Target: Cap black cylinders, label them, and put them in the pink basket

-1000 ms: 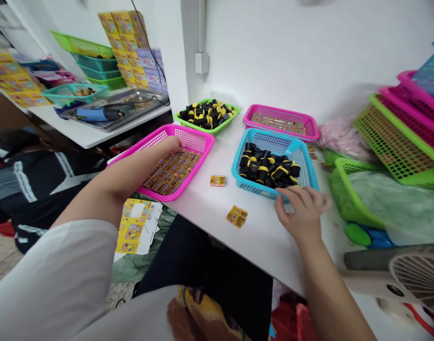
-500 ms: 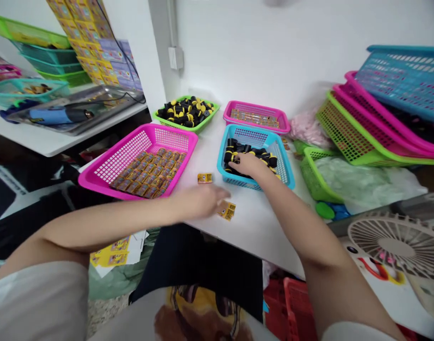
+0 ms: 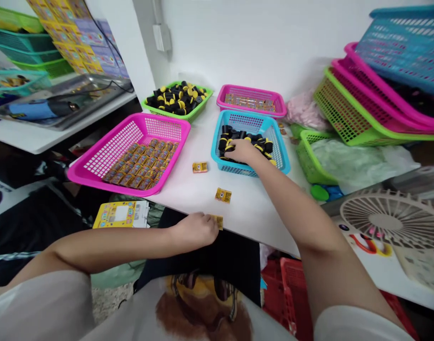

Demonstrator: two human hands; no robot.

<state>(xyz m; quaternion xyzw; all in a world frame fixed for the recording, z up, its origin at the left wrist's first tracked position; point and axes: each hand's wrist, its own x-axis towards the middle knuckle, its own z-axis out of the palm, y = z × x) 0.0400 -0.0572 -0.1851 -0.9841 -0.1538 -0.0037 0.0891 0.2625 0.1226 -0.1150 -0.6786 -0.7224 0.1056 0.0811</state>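
Note:
My left hand (image 3: 197, 229) is at the near edge of the white table (image 3: 203, 189), fingers pinched on a small yellow packet (image 3: 218, 221). Two more yellow packets lie on the table, one (image 3: 223, 195) just beyond that hand and one (image 3: 199, 166) further back. My right hand (image 3: 241, 150) reaches into the blue basket (image 3: 279, 158) and rests curled on the black-and-yellow cylindrical parts (image 3: 254, 139); what its fingers hold is hidden. A pink basket (image 3: 106, 156) with rows of small orange packets (image 3: 142, 163) sits to the left.
A green basket (image 3: 199, 102) of black-and-yellow parts and a second pink basket (image 3: 252, 92) stand at the back. Stacked empty baskets (image 3: 373, 94) lean at the right over a green basket (image 3: 307, 158) with plastic bags. A white fan (image 3: 391, 222) lies at right. A side table at left carries a metal tray (image 3: 60, 106).
My left hand left the pink basket, swept across the table and drew back to the near edge with a yellow packet. My right hand moved from the table into the blue basket.

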